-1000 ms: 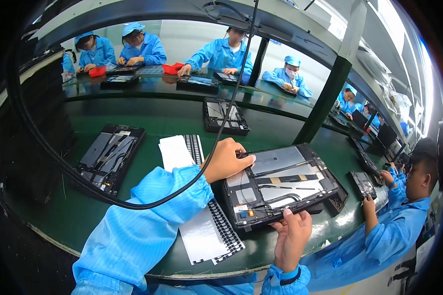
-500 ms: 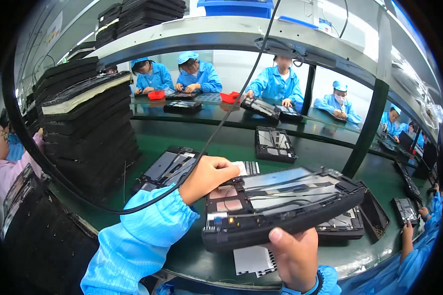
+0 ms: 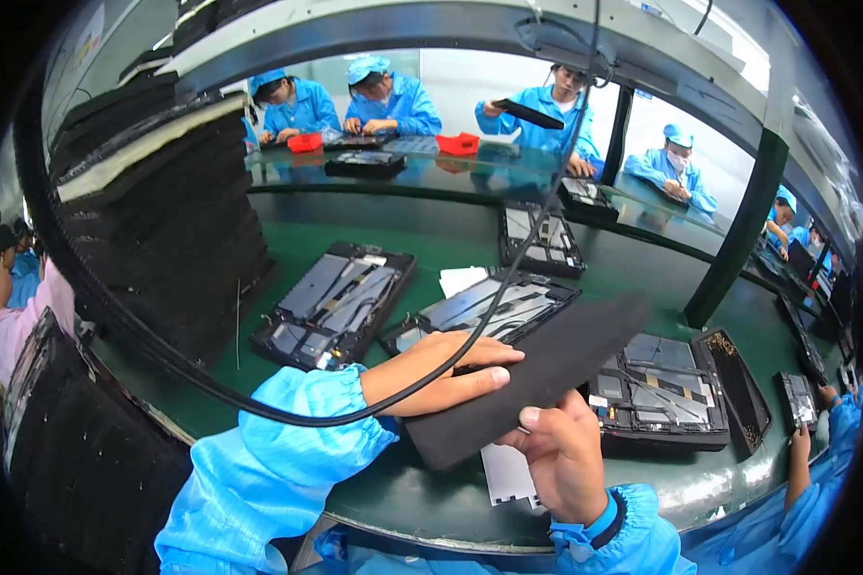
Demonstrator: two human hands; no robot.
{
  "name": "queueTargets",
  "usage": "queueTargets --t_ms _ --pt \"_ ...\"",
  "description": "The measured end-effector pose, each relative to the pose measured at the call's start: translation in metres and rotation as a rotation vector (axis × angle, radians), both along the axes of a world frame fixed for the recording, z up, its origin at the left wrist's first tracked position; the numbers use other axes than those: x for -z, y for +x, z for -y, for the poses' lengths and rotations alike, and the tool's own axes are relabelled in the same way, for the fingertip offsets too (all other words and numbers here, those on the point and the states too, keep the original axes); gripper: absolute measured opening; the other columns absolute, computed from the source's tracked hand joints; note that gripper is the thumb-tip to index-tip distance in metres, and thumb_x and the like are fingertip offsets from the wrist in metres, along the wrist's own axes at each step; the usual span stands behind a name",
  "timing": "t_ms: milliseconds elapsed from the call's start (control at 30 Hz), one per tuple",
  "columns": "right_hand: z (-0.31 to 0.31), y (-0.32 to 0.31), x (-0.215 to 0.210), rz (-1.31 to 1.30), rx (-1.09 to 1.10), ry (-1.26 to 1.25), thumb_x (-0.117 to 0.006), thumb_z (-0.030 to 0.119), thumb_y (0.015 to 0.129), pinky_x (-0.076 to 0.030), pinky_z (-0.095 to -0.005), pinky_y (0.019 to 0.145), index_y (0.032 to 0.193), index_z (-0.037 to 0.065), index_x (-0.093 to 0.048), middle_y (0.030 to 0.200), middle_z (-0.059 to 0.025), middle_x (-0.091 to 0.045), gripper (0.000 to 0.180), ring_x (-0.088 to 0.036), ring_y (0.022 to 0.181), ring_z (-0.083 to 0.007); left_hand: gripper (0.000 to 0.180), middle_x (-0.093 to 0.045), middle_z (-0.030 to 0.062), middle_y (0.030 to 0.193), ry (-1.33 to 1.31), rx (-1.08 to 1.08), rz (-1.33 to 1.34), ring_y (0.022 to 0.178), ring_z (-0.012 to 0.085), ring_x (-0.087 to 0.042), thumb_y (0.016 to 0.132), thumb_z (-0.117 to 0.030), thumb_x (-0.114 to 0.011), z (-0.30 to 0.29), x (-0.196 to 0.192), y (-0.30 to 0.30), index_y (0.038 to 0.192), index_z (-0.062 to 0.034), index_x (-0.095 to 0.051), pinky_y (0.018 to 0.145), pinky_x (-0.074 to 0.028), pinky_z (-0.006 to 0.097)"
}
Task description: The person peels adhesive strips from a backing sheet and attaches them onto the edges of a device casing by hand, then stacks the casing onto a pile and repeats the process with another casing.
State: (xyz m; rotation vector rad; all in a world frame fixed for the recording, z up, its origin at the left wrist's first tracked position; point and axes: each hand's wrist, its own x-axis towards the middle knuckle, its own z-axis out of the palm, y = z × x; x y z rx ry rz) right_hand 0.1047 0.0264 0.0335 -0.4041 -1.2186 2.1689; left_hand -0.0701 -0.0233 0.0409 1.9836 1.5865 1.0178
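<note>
the left hand [image 3: 451,376] lay flat with fingers extended on top of a dark foam sheet [image 3: 537,374], while the right hand [image 3: 564,458] gripped the sheet's lower edge, thumb over it and fingers curled beneath. the sheet was held tilted above the green workbench [image 3: 451,244], partly covering an opened tablet chassis [image 3: 494,309] and sitting just beside another opened chassis [image 3: 657,391] on the right. a third opened chassis [image 3: 336,302] lay to the left near a tall stack of dark foam sheets [image 3: 163,211], and a black cable [image 3: 259,407] crossed over the left forearm.
</note>
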Motion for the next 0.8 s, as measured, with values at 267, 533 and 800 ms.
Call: queueTargets --t_ms 267,533,800 --pt "0.003 0.013 0.006 0.143 0.043 -0.056 -0.05 0.01 0.076 -0.043 -0.0363 0.081 0.112 -0.002 -0.04 0.107 -0.0137 -0.05 0.039 -0.053 0.094 -0.0227 0.041 -0.045 0.016 0.117 0.209 -0.015 -0.114 0.107 0.0293 -0.045 0.075 -0.018 -0.058 -0.01 0.015 -0.02 0.113 -0.0062 -0.05 0.09 -0.035 0.039" --pt "0.004 0.011 0.012 0.106 0.125 0.005 -0.049 0.004 0.071 -0.041 -0.034 0.081 0.105 -0.005 -0.044 0.1 -0.0138 -0.053 0.035 -0.053 0.09 -0.0222 0.071 -0.056 0.0202 0.091 -0.39 -0.452 0.103 0.082 0.0276 -0.056 0.074 -0.053 -0.05 -0.079 0.037 -0.08 0.109 0.0093 -0.045 0.071 -0.044 0.033" --pt "0.001 0.012 0.019 -0.029 0.199 -0.171 -0.047 -0.01 0.064 -0.041 -0.0277 0.071 0.096 -0.003 -0.044 0.087 -0.0087 -0.053 0.033 -0.051 0.079 -0.0158 0.071 -0.058 0.0182 0.081 -0.341 -0.464 0.013 0.073 0.0221 -0.057 0.067 -0.056 -0.06 -0.105 0.049 -0.074 0.098 0.008 -0.051 0.062 -0.045 0.03"
